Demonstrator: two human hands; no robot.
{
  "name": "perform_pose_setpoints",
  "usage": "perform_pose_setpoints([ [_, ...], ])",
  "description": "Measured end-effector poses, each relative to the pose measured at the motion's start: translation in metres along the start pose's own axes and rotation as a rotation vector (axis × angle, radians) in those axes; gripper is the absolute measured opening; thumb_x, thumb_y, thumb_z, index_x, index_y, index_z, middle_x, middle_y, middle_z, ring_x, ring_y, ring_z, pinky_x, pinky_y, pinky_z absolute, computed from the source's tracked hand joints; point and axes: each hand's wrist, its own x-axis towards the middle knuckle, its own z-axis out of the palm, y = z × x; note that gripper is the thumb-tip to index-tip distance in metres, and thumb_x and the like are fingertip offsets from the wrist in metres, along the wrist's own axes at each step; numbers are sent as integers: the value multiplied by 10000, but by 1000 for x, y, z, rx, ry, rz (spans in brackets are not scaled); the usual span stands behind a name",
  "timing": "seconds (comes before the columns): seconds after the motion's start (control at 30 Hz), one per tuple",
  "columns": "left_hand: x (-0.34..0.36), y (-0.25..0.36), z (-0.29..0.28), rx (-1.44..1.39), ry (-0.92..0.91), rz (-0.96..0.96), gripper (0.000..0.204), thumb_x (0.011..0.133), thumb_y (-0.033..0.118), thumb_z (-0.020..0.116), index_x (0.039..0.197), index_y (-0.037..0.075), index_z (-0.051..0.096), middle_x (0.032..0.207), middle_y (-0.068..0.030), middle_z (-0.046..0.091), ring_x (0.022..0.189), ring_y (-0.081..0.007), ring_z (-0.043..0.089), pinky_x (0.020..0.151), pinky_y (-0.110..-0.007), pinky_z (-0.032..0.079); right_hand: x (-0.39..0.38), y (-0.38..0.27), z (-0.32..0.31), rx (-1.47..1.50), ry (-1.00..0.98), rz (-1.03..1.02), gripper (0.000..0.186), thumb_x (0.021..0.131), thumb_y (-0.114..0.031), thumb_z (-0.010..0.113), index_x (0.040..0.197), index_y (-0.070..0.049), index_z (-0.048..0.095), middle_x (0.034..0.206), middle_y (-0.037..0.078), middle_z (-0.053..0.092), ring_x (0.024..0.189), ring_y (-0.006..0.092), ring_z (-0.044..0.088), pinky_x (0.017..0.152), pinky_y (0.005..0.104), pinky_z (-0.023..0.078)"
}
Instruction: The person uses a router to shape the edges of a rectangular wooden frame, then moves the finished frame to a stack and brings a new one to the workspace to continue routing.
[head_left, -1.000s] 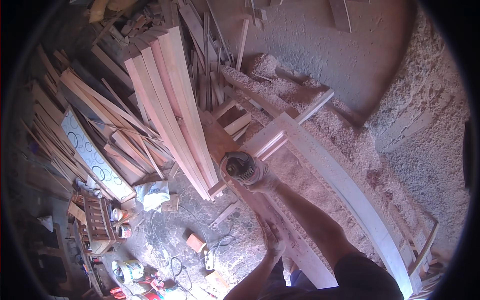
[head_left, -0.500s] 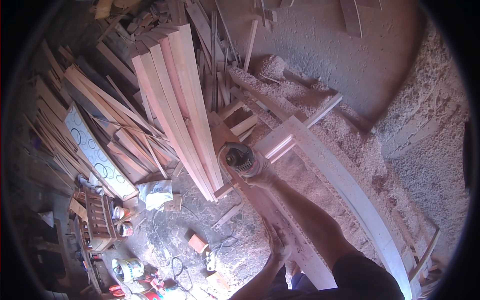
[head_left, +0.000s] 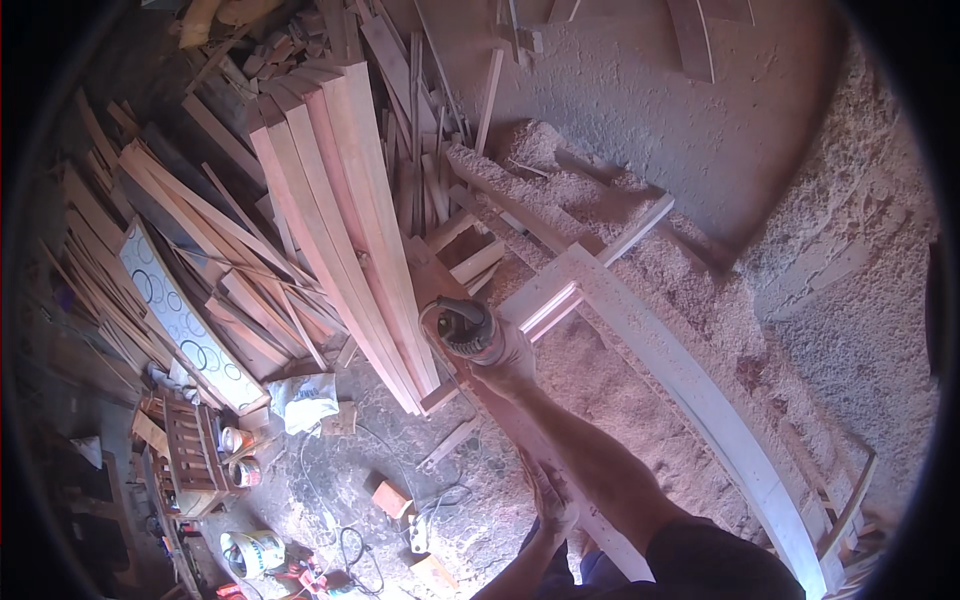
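Note:
My right hand (head_left: 508, 358) grips a dark, rounded handheld power tool (head_left: 464, 328) from its right side. It rests on the upper face of a long wooden board (head_left: 512, 412), which runs from the middle of the view toward my body. Closer to me, my left hand (head_left: 556, 508) holds the board's left edge, its fingers lying along the side. The tool's underside is hidden, so its exact kind cannot be made out.
Thick timbers (head_left: 335, 200) lean left of the board, beside stacked strips (head_left: 200, 220). A long pale frame (head_left: 690, 370) lies at right over wood shavings (head_left: 620, 400). On the floor are a bucket (head_left: 252, 552), a wood block (head_left: 391, 499), cables and a power strip (head_left: 419, 534).
The whole view has shifted slightly, moving the scene left and a little down. The power tool and right hand appear slightly turned and lower in view. My left hand keeps its hold.

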Motion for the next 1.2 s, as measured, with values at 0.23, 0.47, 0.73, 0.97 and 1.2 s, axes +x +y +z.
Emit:
perform_pose_setpoints([
  [0.23,6,10,-12,188,-11,17,842,1028,247,591,1642,-4,72,1659,-327,191,1516,-509,259,1232,-542,248,3,4,2,-131,239,75,808,674,-370,888,1350,-141,507,1249,138,623,1176,381,599,988,522,482],
  [0.47,117,10,-45,92,65,60,582,975,85,606,1517,-12,420,1504,-255,478,1378,-416,496,1159,-467,401,18,19,-22,8,27,86,842,646,-400,905,1341,-121,520,1255,125,624,1189,338,620,974,457,523],
  [0.73,219,-26,-75,184,-133,85,1018,729,197,910,1549,0,340,1585,-260,364,1488,-433,350,1240,-464,320,20,25,-27,37,-308,-136,943,633,-367,901,1421,-84,466,1269,135,624,1178,298,644,1038,391,519],
  [0.97,197,0,-77,304,-381,154,1026,631,256,969,1491,38,453,1558,-212,432,1480,-406,368,1226,-462,355,-26,17,-71,213,-496,-146,893,649,-347,882,1399,-74,480,1266,122,628,1123,242,639,1020,357,517],
  [1.2,92,29,-56,250,-427,136,887,680,194,964,1423,34,508,1390,-169,590,1284,-294,585,1099,-421,480,-123,23,-147,72,-505,-110,717,651,-325,895,1243,-84,570,1156,99,666,1057,221,632,968,365,526],
])
